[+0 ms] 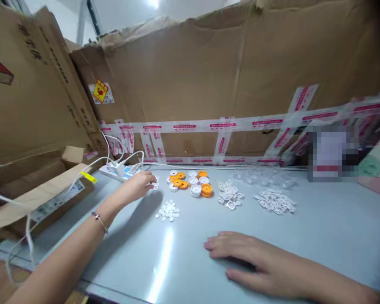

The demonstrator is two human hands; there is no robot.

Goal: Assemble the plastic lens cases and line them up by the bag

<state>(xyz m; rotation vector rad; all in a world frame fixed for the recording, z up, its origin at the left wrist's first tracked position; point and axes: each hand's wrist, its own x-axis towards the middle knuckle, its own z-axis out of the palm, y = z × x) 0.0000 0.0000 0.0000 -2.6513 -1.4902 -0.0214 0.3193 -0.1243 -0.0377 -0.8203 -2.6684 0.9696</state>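
My left hand (141,185) reaches to the far left of the table, its fingers bent down together over a small pile of white pieces (156,184). Whatever may be between the fingertips is hidden. Palm down near the front, my right hand (240,257) lies with fingers stretched out, the thumb apart and nothing held. Between the hands is a heap of small white discs (168,210). Behind it sit orange and white round wheel-like parts in two groups, one loosely piled (179,181) and one stacked (201,185).
Flat white cut-out parts form two piles, one at mid-table (229,194) and one farther right (275,202). Clear plastic pieces (266,176) lie behind them. A power strip (114,171) with white cables stands near an open carton (50,190). Large cardboard (183,76) walls the back.
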